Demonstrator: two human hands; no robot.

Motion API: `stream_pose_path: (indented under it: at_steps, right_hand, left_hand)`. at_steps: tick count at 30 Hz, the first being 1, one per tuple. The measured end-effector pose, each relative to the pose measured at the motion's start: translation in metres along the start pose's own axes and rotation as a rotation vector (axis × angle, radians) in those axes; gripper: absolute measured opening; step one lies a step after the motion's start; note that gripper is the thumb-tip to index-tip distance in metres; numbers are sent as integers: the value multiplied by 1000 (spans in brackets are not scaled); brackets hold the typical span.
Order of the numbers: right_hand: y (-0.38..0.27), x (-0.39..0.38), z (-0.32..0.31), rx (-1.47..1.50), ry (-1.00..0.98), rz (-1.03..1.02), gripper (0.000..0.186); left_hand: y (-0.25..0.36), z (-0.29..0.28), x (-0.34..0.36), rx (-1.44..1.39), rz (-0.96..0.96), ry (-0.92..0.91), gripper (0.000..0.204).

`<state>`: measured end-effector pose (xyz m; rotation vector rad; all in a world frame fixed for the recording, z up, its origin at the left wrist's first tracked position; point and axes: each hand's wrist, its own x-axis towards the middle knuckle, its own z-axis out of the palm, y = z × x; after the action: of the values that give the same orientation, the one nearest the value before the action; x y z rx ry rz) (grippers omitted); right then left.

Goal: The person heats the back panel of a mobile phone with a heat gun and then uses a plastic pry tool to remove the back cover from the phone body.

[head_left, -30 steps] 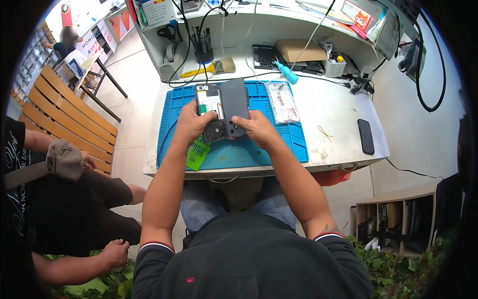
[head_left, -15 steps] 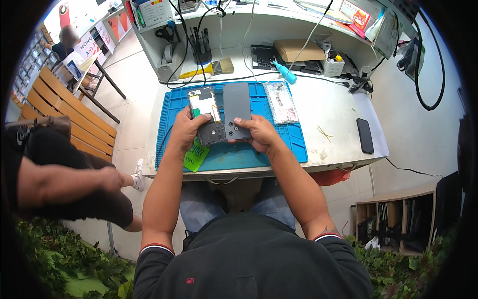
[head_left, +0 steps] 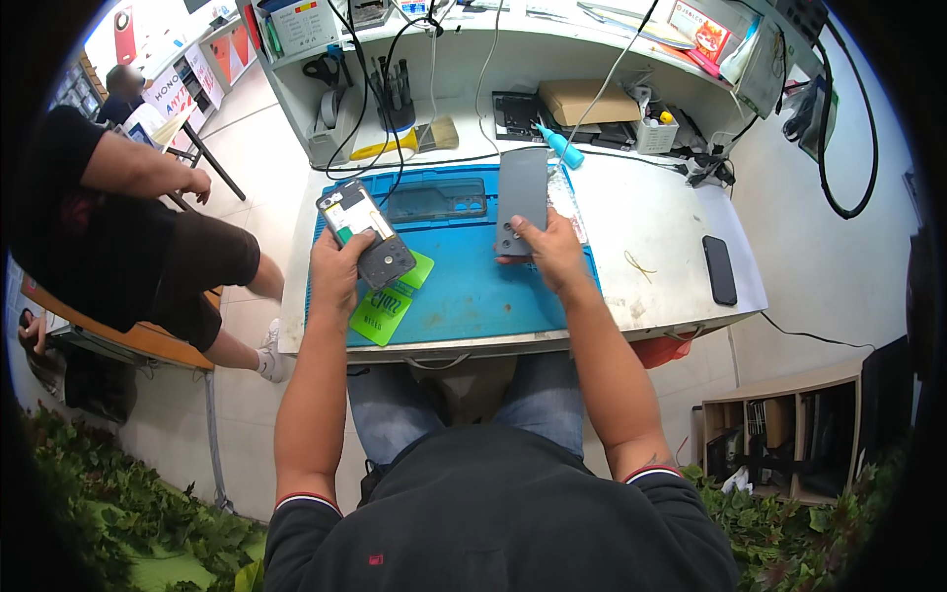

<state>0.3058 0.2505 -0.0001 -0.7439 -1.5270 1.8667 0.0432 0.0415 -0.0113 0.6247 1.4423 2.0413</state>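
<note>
Although the long white worktop [head_left: 681, 286] carries plenty besides, the broad blue rubbery work mat [head_left: 464, 296] is where both hands are busy. Above the mat's right half, the right hand [head_left: 559, 257] grips a flat, dark-grey rectangular back panel [head_left: 523, 187] near its lower end, thumb laid across the face. Above the mat's left edge, the left hand [head_left: 335, 274] grasps a black-framed phone [head_left: 383, 259] with its innards bared, a pale battery and a patch of green among them, thumb resting over them. The two pieces are well apart.

A clear packet [head_left: 568, 192] lies on the mat's right side, partly covered by the panel. A bright green card [head_left: 383, 316] sits at the mat's near left, and just beyond its far right corner lies a slim light-blue bottle [head_left: 562, 146].

The bared innards look like the weak spot: a thumb pressing too hard could nick a ribbon or dent the battery, while a loosened left grip could drop the phone onto the mat's edge. The panel, gripped at one end, might flex or slip. Whether any screws sit loose is too small to tell.
</note>
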Motion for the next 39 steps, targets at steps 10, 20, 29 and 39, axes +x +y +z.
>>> stream_pose_path:
  at_steps: [10, 20, 29, 39]
  right_hand:
    - [-57, 52, -6, -524, -184, 89, 51]
    - [-35, 88, 42, -1520, 91, -434, 75]
    - [-10, -17, 50, -643, -187, -152, 62]
    - [37, -49, 100, 481, -304, 206, 63]
  left_hand:
    - [0, -29, -6, -52, -17, 8, 34]
    - [-1, -4, -21, -165, -133, -76, 37]
    - [4, 15, -31, -317, -162, -18, 36]
    - [-13, 52, -34, -457, -84, 25, 31]
